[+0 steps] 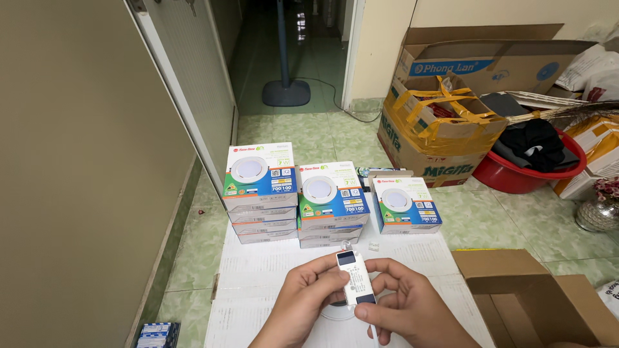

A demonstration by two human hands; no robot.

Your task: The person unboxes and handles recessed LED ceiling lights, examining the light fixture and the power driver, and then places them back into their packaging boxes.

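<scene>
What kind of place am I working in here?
Probably a home room used for storage: green tiled floor, stacked downlight boxes, taped cardboard boxes and a red basin of clothes.

I see stacked lamp boxes [329,203] on the tiled floor [309,132], a red basin [516,177] of dark clothes, taped cartons [438,129] and a fan base [285,92].

Two bare hands reach up from the bottom edge of the view and meet at its centre, over the floor. The left hand [308,293] comes in from the lower left, fingers curled inward, thumb pressing toward the middle. The right hand [405,303] comes from the lower right, its fingers bent, thumb tip low and forward. Both forearms are bare and angle toward each other, wrists close together.
</scene>
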